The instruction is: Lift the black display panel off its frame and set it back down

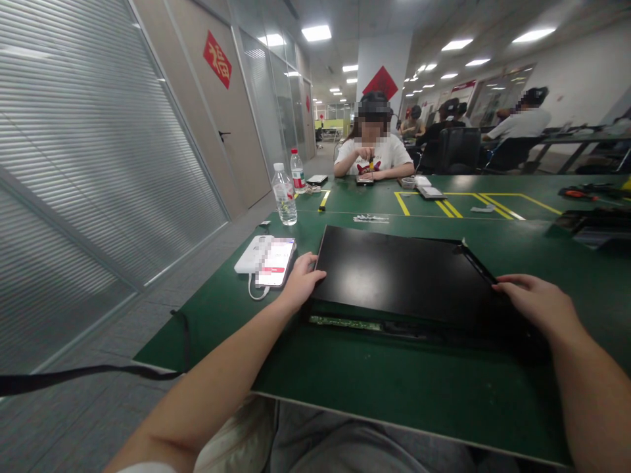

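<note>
A black display panel (389, 266) lies in front of me, its near edge raised above the table. Under that edge runs a green circuit board strip (345, 322), part of a dark frame (419, 330). My left hand (300, 281) grips the panel's left edge, thumb on top and fingers around the side. At the right side, my right hand (539, 302) pinches the edge where panel and frame meet; its lower fingers are partly hidden. A narrow dark rim (478, 261) shows along the panel's far right side.
Left of the panel lie a phone (277, 261) and a white power bank (251, 255), joined by a cable. Two bottles (284, 197) stand behind them. Across the green table (384, 387), a person (373, 148) works on a small device. Dark parts (596, 223) and tools (576, 193) lie at right.
</note>
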Demonstrator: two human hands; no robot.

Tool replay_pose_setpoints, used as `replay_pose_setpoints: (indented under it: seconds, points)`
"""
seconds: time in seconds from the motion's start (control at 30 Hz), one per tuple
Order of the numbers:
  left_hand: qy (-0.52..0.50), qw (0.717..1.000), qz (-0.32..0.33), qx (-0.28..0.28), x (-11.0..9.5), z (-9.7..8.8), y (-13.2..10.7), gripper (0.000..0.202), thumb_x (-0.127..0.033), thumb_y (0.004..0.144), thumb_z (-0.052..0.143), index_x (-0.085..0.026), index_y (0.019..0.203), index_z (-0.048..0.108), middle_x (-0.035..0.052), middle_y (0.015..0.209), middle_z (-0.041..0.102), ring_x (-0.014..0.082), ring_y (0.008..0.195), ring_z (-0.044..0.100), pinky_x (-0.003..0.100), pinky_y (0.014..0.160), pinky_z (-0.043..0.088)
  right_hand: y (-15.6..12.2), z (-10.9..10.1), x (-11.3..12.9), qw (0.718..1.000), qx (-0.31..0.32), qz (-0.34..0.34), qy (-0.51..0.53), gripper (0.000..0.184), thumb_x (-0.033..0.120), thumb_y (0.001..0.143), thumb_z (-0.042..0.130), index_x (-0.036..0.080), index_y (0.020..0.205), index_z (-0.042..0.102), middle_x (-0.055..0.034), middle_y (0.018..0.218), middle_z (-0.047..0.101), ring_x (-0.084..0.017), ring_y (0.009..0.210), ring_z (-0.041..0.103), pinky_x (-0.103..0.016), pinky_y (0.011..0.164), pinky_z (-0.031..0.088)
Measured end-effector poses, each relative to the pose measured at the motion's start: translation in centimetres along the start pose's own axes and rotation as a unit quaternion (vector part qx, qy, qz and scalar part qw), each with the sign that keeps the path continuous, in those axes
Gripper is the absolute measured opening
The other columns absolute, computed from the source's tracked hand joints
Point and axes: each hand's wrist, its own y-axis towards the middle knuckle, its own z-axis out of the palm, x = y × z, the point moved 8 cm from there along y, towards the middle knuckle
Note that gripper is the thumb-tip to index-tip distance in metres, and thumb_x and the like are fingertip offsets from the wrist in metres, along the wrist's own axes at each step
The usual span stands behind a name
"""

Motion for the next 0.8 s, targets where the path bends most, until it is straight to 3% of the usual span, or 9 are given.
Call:
replay_pose_setpoints:
  seconds: [0.17, 0.37, 0.57, 0.8]
  points:
    - [0.061, 0.998, -0.007, 0.014, 0.6, 0.1, 0.3, 0.029, -0.011, 0.07, 0.073, -0.022, 0.096, 0.07, 0.0127, 0.152, 0.053, 0.032, 0.151, 0.044, 0.046, 0.124, 0.036, 0.2, -0.1, -0.3, 1.0, -0.021, -0.003, 0.02, 0.023, 0.043, 0.068, 0.065, 0.028, 0.08, 0.077, -0.0077, 0.087, 0.077, -0.032, 0.091, 0.069, -0.041, 0.077, 0.051]
    - [0.108, 0.993, 0.005, 0.036, 1.1, 0.3, 0.5, 0.025, -0.012, 0.067, 0.073, -0.021, 0.088, 0.066, 0.0123, 0.144, 0.058, 0.0331, 0.141, 0.054, 0.048, 0.12, 0.041, 0.1, -0.2, -0.4, 1.0, -0.017, 0.005, 0.017, 0.025, 0.044, 0.069, 0.064, 0.027, 0.083, 0.077, -0.0081, 0.088, 0.076, -0.031, 0.091, 0.068, -0.04, 0.076, 0.049]
    - [0.208, 0.977, 0.021, 0.051, 0.5, 0.5, 0.3, 0.014, -0.02, 0.073, 0.075, -0.022, 0.082, 0.065, 0.0137, 0.13, 0.066, 0.0356, 0.139, 0.055, 0.049, 0.122, 0.037, 0.1, 0.3, -0.9, 0.998, 0.003, 0.026, 0.052, 0.027, 0.042, 0.068, 0.061, 0.027, 0.085, 0.076, -0.0055, 0.083, 0.076, -0.029, 0.085, 0.068, -0.042, 0.079, 0.048]
    - [0.221, 0.974, 0.028, 0.053, 0.5, 0.5, 0.1, 0.017, -0.025, 0.07, 0.079, -0.023, 0.08, 0.065, 0.0136, 0.13, 0.068, 0.0355, 0.14, 0.054, 0.049, 0.123, 0.036, 0.0, 0.5, -1.1, 0.995, 0.013, 0.033, 0.091, 0.028, 0.039, 0.067, 0.06, 0.026, 0.085, 0.076, -0.0054, 0.079, 0.076, -0.029, 0.081, 0.07, -0.042, 0.079, 0.047]
